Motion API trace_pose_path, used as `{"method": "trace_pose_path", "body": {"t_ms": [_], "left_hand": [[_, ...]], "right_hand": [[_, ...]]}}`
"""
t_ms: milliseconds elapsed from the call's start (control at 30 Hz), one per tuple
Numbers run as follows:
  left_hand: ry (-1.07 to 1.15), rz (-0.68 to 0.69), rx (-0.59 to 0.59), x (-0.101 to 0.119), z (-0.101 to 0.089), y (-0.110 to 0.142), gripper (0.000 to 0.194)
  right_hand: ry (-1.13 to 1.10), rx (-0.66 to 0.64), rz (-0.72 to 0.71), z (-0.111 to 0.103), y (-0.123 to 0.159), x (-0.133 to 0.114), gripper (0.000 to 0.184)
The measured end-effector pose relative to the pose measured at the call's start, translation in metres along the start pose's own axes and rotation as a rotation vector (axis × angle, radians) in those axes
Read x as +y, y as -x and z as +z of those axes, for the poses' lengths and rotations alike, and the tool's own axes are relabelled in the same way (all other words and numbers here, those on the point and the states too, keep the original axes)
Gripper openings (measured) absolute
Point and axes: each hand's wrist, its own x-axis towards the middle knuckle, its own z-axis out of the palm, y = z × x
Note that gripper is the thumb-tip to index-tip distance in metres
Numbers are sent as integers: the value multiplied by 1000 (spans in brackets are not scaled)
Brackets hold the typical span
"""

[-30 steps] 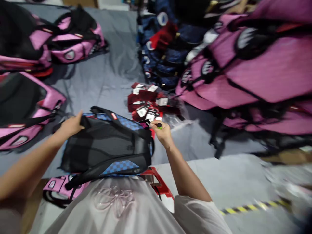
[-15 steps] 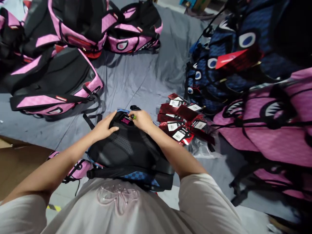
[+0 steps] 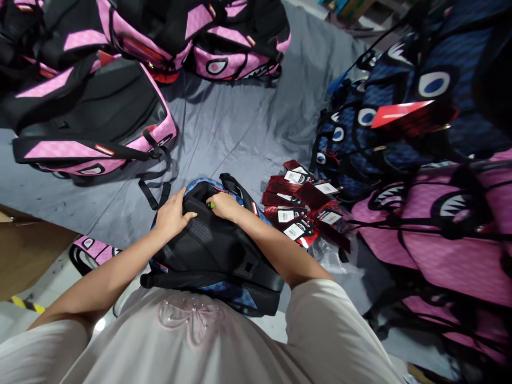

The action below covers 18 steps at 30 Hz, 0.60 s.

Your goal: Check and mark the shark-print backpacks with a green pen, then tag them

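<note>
Two hands have drawn closer, left hand spread on backpack, right hand gripping a green object.

Head-worn view, forward-down, seemingly near

The place is looking like a bag workshop or a warehouse packing area; which of the two is staying unclear. A long bench draped in creased grey cloth is carrying pink-and-black fabric backpacks in rows and piles, and navy-blue patterned backpacks with printed eyes are crowding its far right. Loose dark-red card tags with white printed labels are lying beside crumpled clear plastic. A brown cardboard box is standing at the left, and yellow-and-black striped tape is marking the pale floor.
</note>
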Motion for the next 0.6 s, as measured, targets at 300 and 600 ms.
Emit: {"method": "trace_pose_path", "body": {"t_ms": [300,600], "left_hand": [[83,62,-6,-5,19,-4,93],[58,76,-16,-6,13,3,93]], "right_hand": [[-209,233,-149,18,-23,12,30],[-490,241,-344,25,-37,14,23]]}}
